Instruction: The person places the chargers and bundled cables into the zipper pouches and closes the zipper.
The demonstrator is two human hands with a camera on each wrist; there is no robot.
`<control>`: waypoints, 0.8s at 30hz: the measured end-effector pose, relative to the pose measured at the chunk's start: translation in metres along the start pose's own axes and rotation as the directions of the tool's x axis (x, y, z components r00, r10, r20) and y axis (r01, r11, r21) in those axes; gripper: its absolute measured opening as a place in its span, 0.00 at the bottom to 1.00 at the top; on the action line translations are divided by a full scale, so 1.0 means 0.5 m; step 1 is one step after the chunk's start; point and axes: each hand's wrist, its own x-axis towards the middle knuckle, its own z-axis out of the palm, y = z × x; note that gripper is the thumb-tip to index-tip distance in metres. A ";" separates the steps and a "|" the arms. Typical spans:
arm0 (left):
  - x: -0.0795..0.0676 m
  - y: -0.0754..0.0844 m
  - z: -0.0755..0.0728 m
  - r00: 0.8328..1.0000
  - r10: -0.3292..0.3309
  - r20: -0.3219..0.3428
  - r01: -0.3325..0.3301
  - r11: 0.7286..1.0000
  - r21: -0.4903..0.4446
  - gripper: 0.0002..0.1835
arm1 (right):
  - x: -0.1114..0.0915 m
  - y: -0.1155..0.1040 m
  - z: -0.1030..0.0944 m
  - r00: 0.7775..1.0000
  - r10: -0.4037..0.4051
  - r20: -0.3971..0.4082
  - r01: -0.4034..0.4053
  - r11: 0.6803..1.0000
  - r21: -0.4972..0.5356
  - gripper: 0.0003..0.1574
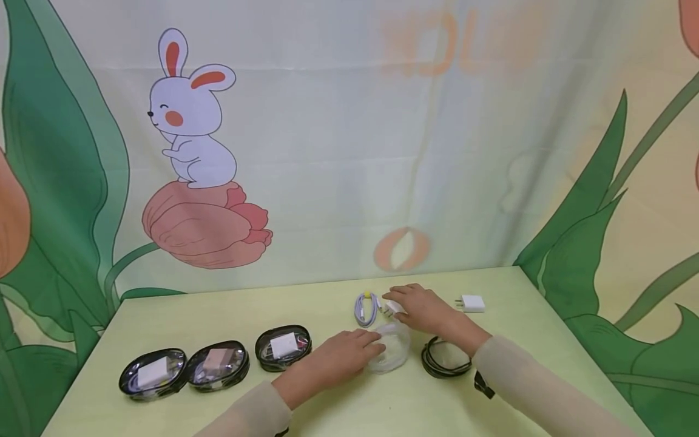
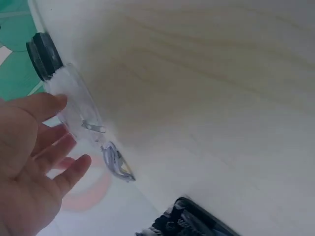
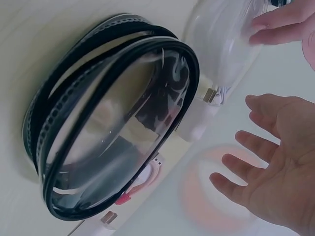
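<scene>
My left hand is at the left edge of a clear zip pouch, its thumb against the pouch and its fingers loosely spread in the left wrist view; a zipper pull shows there. Over a white charger plug reaches my right hand. In the right wrist view its fingers are spread and relaxed, with nothing between them. Beside the plug lies a coiled lilac cable with a yellow tie. A black-rimmed clear pouch lies below my right forearm.
Three filled black-rimmed pouches stand at the left: one at the far left, another touching it, and a third nearer my left hand. Another white charger plug lies at the right. A pink cable shows behind the right pouch.
</scene>
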 end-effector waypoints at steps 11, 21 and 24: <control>0.003 0.005 -0.018 0.983 -0.175 0.061 0.175 0.985 -0.001 0.34 | 0.019 0.005 0.006 0.999 0.016 0.031 -0.017 0.999 0.043 0.30; 0.011 -0.039 -0.006 0.961 -0.061 0.269 0.133 0.957 -0.258 0.46 | 0.041 0.012 0.018 0.998 0.001 0.070 -0.006 0.998 0.069 0.30; 0.014 -0.041 -0.003 0.957 -0.066 0.283 0.149 0.948 -0.282 0.43 | 0.048 0.014 0.024 0.998 -0.011 0.068 0.007 0.998 0.060 0.29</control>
